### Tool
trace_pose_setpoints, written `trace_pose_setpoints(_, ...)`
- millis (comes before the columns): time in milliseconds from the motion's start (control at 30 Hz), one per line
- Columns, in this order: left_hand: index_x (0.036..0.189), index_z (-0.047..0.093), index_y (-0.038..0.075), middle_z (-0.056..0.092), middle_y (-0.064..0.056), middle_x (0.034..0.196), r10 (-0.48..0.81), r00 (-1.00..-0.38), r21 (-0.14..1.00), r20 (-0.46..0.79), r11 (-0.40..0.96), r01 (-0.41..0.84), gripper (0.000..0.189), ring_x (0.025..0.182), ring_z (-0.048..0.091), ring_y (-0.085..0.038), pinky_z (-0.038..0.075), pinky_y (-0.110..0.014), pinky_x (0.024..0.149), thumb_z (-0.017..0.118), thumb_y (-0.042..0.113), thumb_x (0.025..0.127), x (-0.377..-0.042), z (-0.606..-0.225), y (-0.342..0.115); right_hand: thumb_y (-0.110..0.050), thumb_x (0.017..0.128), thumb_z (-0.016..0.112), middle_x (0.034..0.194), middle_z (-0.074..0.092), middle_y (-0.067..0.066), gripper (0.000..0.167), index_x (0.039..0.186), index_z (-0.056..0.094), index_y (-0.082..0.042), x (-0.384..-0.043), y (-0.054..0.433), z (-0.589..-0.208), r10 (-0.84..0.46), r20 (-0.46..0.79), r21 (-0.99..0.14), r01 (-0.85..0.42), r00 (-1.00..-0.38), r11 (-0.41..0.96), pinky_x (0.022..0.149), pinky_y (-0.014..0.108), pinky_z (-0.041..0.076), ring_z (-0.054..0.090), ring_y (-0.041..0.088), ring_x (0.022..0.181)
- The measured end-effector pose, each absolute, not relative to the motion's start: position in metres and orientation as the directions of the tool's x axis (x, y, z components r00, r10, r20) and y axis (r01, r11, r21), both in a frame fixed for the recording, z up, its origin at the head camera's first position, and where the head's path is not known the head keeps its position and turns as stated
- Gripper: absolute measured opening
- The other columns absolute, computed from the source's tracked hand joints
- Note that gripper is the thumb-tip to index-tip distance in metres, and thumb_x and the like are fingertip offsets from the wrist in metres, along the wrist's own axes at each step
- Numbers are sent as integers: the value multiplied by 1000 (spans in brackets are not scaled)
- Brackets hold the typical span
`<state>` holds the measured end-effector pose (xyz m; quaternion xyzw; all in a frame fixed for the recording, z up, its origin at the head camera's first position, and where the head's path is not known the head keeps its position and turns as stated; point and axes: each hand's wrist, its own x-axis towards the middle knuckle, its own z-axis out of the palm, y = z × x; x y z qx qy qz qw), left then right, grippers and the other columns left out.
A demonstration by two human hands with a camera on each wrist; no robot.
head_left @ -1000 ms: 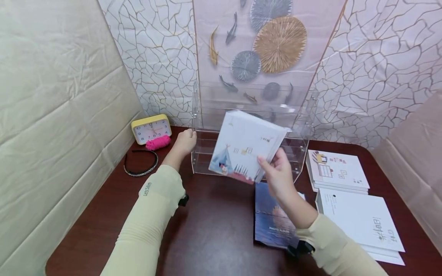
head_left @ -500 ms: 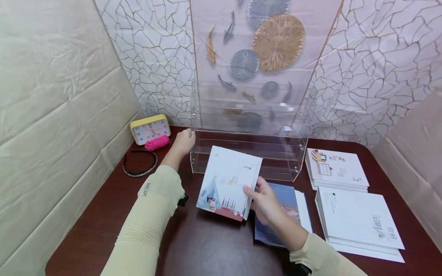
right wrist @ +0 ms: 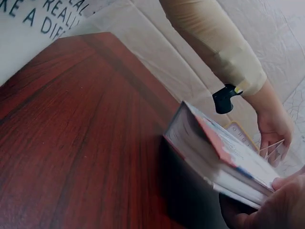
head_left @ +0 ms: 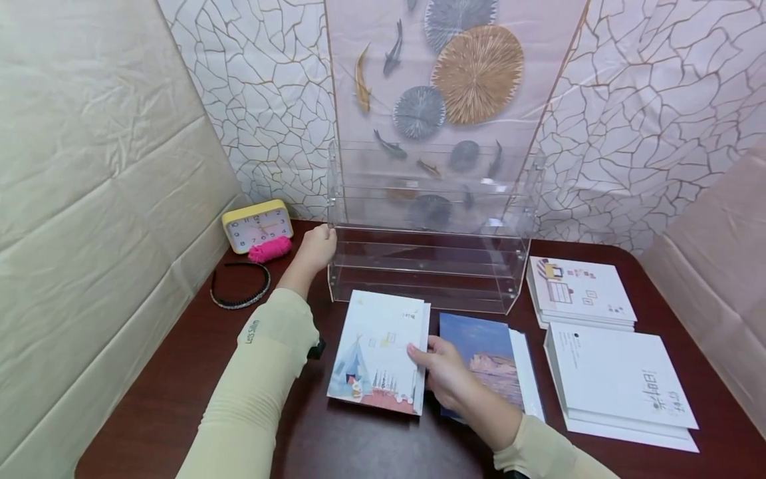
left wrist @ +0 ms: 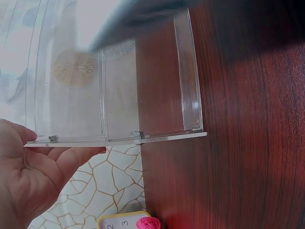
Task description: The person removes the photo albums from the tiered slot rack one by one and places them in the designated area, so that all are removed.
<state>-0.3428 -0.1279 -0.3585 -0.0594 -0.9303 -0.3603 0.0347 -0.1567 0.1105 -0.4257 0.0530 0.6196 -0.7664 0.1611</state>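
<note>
A white photo album [head_left: 380,352] with a tent picture on its cover is held by my right hand [head_left: 445,372] at its right edge, thumb on top. It is low over the middle of the table; contact with the table cannot be made out. In the right wrist view the page edges of the album [right wrist: 209,162] face the camera. My left hand [head_left: 317,246] grips the left side panel of a clear acrylic rack [head_left: 431,266]. The left wrist view shows the thumb of that hand [left wrist: 33,176] on one face of the panel and fingers on the other.
Right of my right hand lies a blue photo album [head_left: 485,352] with white pages showing. Farther right are stacked white albums [head_left: 622,376] and more with a shop picture [head_left: 583,293]. At left stand a yellow clock [head_left: 257,226], pink yarn [head_left: 269,249] and a headband [head_left: 239,303].
My right hand has brought the white album down and toward me, away from the rack, and slightly left. The blue album is more exposed. My left hand has stayed on the rack.
</note>
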Motion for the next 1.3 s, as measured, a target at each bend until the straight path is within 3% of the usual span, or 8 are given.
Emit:
trace_pose_setpoints(300, 81, 44, 2, 44, -16, 75, 95, -991, 676, 100, 724, 137, 31, 85, 49, -32, 42, -43, 81, 31, 22, 101, -342, -355, -124, -7, 96, 51, 93, 60, 15, 28, 114, 38, 9, -161, 101, -434, -130, -315, -934, 331, -940, -134, 65, 39, 53, 62, 20, 76)
trace_pose_setpoints(467, 80, 44, 2, 47, -18, 77, 94, -990, 665, 107, 733, 142, 31, 88, 50, -32, 41, -43, 83, 31, 21, 101, -342, -354, -123, -2, 93, 53, 97, 56, 22, 41, 123, 25, 6, -164, 97, -436, -70, -300, -947, 306, -951, -100, 64, 36, 51, 60, 21, 73)
trace_pose_setpoints(733, 83, 44, 2, 46, -17, 77, 105, -989, 676, 100, 722, 145, 30, 87, 50, -32, 41, -43, 81, 30, 21, 101, -341, -354, -121, 14, 83, 54, 125, 37, 36, 59, 130, 20, 10, -167, 95, -434, -15, -240, -970, 240, -971, 39, 82, 42, 46, 49, 40, 104)
trace_pose_setpoints(867, 83, 45, 2, 45, -16, 75, 106, -989, 678, 100, 721, 146, 30, 85, 50, -32, 42, -42, 80, 30, 21, 101, -341, -355, -122, 8, 85, 57, 128, 35, 36, 59, 132, 21, 14, -163, 94, -432, -20, -233, -970, 231, -972, 69, 90, 47, 42, 45, 42, 111)
trace_pose_setpoints(1133, 86, 47, 0, 48, -17, 76, 100, -990, 667, 104, 731, 144, 30, 87, 53, -34, 43, -42, 81, 31, 21, 101, -340, -358, -125, -5, 92, 57, 128, 39, 32, 57, 133, 24, 16, -151, 93, -427, -145, -180, -984, 177, -973, 38, 94, 46, 38, 45, 36, 112)
trace_pose_setpoints(1300, 87, 48, -1, 50, -19, 78, 91, -990, 674, 103, 726, 137, 30, 87, 55, -35, 44, -42, 81, 32, 20, 101, -339, -356, -126, -14, 91, 61, 144, 18, 33, 75, 141, 11, 13, -145, 93, -424, -154, -206, -977, 194, -966, 89, 105, 53, 20, 20, 43, 133)
